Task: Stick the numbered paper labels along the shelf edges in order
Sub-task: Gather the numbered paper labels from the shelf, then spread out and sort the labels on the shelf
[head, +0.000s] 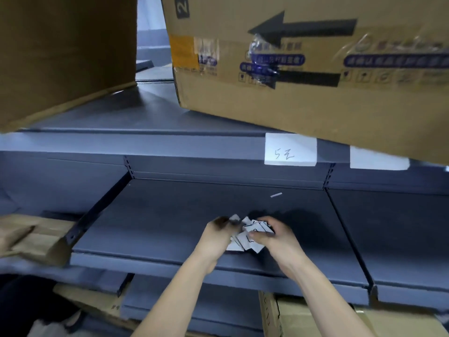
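Both arms come up from the bottom of the frame, my left arm (175, 290) and my right arm (323, 295), and they meet over the dark shelf (158, 215) in the middle.

At the upper left a plain brown box (65, 57) sits on the top shelf. Some flat cardboard (36, 239) lies at the lower left.

Next comes my left hand (218, 232). Its fingers are blurry, but they look curled, pinching the edge of one paper. I think I am picking out the next number.

The paper labels (245, 239) are a messy little pile between my two hands, low over the shelf near its front edge. I keep them there so none can drop to the floor.

My right hand (274, 235) is curled round the pile, thumb on top, so the papers stay together while I sort. I can see black pen marks on them, but I cannot read the numbers.

Just above my hands a tiny white scrap (276, 195) lies on the shelf.

Up and to the right, one stuck label (290, 149) with writing on it is on the front edge of the top shelf. A second stuck label (379, 158) is farther right, partly hidden by the printed box (315, 81) at the upper right. So some labels are up, and most are in my hands.
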